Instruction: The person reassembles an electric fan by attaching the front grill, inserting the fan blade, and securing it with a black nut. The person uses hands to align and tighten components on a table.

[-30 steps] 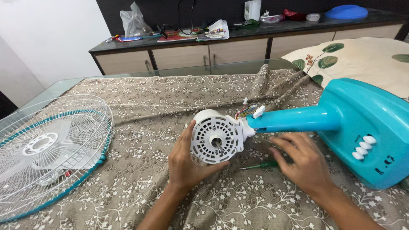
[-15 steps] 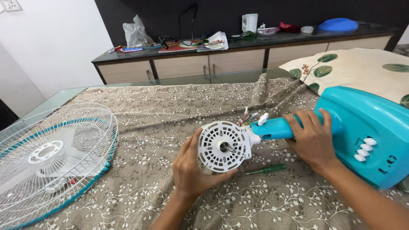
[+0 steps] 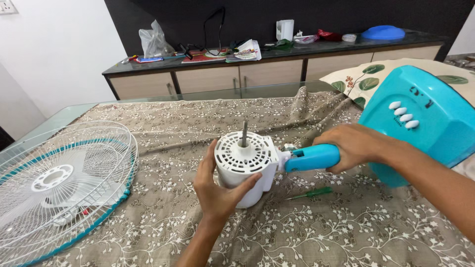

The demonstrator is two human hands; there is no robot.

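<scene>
At the centre of the bench (image 3: 148, 118), on the brown floral cloth (image 3: 163, 143), the white motor housing (image 3: 242, 165) of a dismantled fan stands with its metal shaft (image 3: 244, 133) pointing upward. The left hand (image 3: 215, 190) is clamped on the motor housing from its 7 o'clock side, thumb across the front wall and fingers wrapped behind. The right hand (image 3: 349, 146) is closed around the turquoise neck (image 3: 311, 158), which leaves the housing at 3 o'clock. The turquoise base (image 3: 435, 123) is tilted up off the cloth at the neck's far end, its row of white push buttons (image 3: 404, 114) facing the camera. A green-handled screwdriver (image 3: 311, 193) lies on the cloth at 4 o'clock of the housing, near it but not touching either hand. At 9 o'clock, well apart, the white wire guard with turquoise rim (image 3: 59, 183) lies flat on the bench. A leaf-printed cushion (image 3: 376, 74) sits beyond the base at 1 o'clock, and a sideboard (image 3: 237, 74) carrying assorted clutter stands at 12 o'clock.
</scene>
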